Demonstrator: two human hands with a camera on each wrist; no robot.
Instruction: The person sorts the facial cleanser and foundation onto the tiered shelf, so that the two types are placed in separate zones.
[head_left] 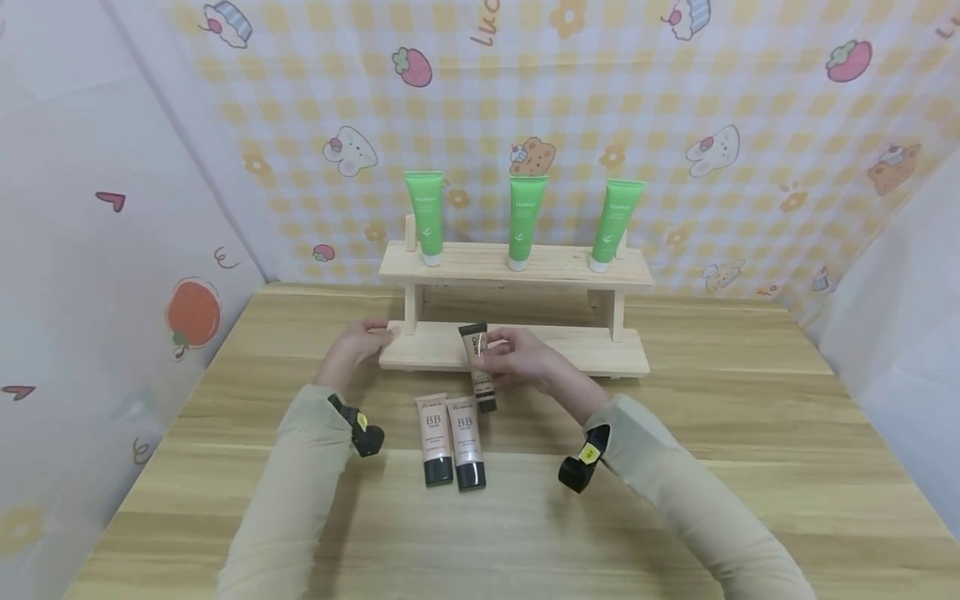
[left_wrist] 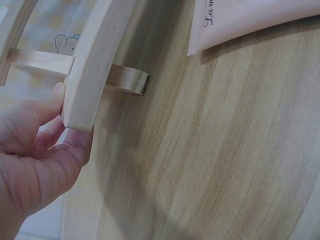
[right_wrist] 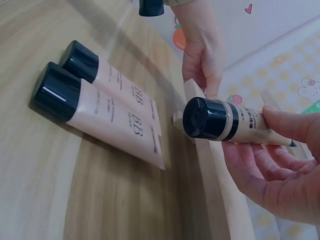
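Right hand (head_left: 525,360): I see it pinching a beige cream tube (head_left: 477,364), black cap toward me, just above the lower shelf of the wooden rack (head_left: 525,348).
Left hand (head_left: 358,343): fingers curled round the rack's left end (thumb on top).
Table (head_left: 750,433): two BB cream tubes (head_left: 450,437) lying side by side.
Top shelf: three green tubes (head_left: 522,218) upright.

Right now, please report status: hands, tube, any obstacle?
Left hand grips shelf end. Right hand holds beige tube above table. Two BB tubes lie near. Lower shelf free.
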